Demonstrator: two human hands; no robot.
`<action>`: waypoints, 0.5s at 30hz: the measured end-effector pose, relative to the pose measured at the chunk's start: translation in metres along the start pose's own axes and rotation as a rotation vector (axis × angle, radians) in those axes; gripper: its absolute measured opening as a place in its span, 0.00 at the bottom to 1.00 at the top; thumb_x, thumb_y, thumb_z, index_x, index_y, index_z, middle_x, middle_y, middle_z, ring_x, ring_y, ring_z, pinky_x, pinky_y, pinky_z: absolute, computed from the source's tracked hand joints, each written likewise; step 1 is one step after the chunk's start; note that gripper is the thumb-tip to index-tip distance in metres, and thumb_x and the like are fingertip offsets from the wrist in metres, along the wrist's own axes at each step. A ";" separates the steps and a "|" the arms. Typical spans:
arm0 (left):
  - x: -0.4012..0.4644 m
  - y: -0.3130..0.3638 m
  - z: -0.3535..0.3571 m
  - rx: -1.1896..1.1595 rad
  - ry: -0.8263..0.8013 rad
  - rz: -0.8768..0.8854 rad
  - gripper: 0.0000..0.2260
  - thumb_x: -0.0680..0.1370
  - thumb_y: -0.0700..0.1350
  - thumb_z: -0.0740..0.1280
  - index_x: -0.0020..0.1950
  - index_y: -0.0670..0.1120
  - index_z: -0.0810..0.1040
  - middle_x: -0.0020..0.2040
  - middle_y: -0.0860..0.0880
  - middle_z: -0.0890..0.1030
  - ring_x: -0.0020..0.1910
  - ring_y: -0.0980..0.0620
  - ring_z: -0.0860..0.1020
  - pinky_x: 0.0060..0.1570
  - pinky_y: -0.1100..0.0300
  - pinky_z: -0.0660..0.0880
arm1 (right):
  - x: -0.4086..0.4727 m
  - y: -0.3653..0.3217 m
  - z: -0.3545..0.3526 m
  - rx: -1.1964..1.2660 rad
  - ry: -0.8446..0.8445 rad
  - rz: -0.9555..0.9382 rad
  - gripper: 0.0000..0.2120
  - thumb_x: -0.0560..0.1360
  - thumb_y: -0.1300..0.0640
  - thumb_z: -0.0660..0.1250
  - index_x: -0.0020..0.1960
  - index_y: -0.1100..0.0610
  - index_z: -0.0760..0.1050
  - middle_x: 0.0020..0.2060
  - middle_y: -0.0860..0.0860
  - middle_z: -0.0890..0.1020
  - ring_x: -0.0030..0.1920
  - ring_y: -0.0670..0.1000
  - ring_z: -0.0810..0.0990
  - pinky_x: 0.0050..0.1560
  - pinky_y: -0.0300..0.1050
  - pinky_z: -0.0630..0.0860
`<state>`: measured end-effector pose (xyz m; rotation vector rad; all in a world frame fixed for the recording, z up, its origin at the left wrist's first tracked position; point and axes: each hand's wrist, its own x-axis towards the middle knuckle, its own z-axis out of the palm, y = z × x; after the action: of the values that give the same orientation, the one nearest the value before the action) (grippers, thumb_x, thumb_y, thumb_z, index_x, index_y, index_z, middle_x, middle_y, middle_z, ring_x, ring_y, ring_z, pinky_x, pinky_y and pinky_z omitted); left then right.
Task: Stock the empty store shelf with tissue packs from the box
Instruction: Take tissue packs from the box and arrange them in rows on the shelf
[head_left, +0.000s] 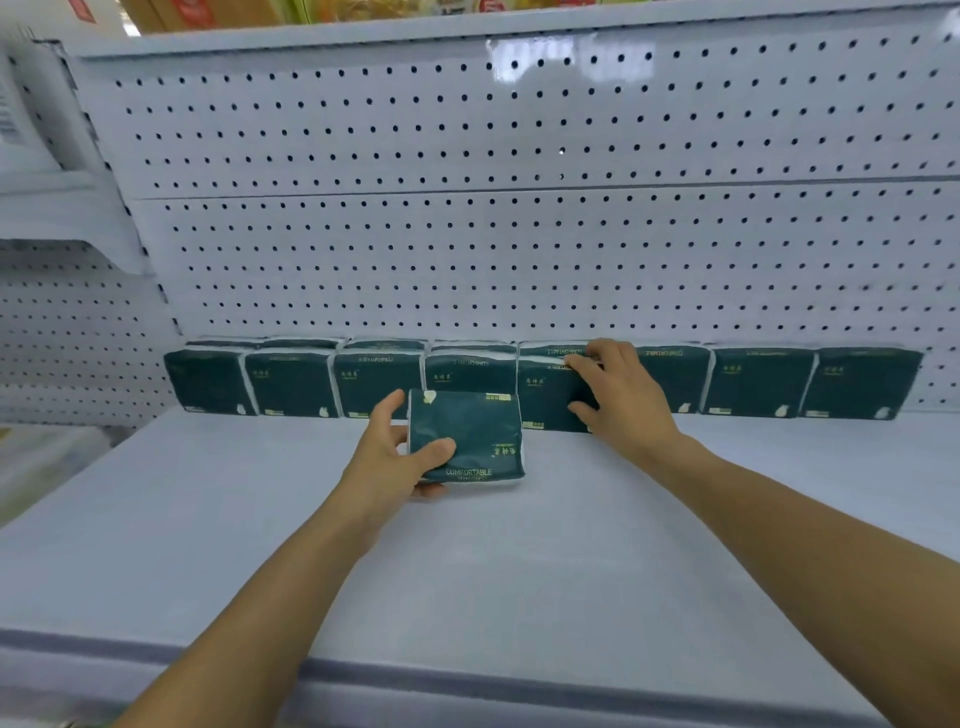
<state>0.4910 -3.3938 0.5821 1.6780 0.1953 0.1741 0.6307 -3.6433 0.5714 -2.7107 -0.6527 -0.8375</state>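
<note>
Several dark green tissue packs (758, 382) stand upright in a row along the back of the white shelf (519, 561), with a second row behind them on the left half. My left hand (395, 457) grips one more green pack (467, 434) by its left end, just above the shelf in front of the row. My right hand (621, 395) grips an upright pack (550, 397) in the middle of the row, fingers over its top and thumb at its lower front. The box is out of view.
A white pegboard back wall (519, 234) rises behind the packs. Another shelf (467, 21) with colourful goods runs overhead. A neighbouring shelf unit (62, 312) stands to the left. The shelf's front lip (467, 680) runs along the bottom.
</note>
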 end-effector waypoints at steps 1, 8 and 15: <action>0.001 0.000 0.000 -0.002 -0.003 0.000 0.35 0.76 0.42 0.72 0.77 0.56 0.58 0.61 0.50 0.76 0.52 0.48 0.82 0.42 0.55 0.82 | 0.001 0.000 0.001 -0.008 0.010 -0.011 0.26 0.71 0.56 0.74 0.68 0.56 0.72 0.64 0.55 0.71 0.64 0.56 0.68 0.49 0.50 0.76; 0.003 0.005 0.008 0.042 0.014 0.024 0.23 0.75 0.42 0.73 0.66 0.51 0.68 0.56 0.51 0.81 0.46 0.57 0.81 0.38 0.62 0.75 | -0.003 -0.013 -0.018 0.034 0.164 -0.097 0.29 0.72 0.48 0.73 0.70 0.52 0.70 0.64 0.54 0.73 0.63 0.57 0.71 0.58 0.55 0.73; 0.002 0.041 0.047 0.173 -0.203 0.243 0.17 0.73 0.38 0.74 0.58 0.53 0.79 0.50 0.53 0.84 0.47 0.57 0.82 0.39 0.68 0.77 | -0.022 -0.052 -0.089 0.390 -0.193 -0.254 0.43 0.69 0.44 0.74 0.76 0.39 0.53 0.70 0.42 0.67 0.68 0.44 0.61 0.68 0.44 0.61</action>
<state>0.5047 -3.4431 0.6176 1.8770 -0.1511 0.1716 0.5475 -3.6358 0.6348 -2.3984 -1.0933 -0.4391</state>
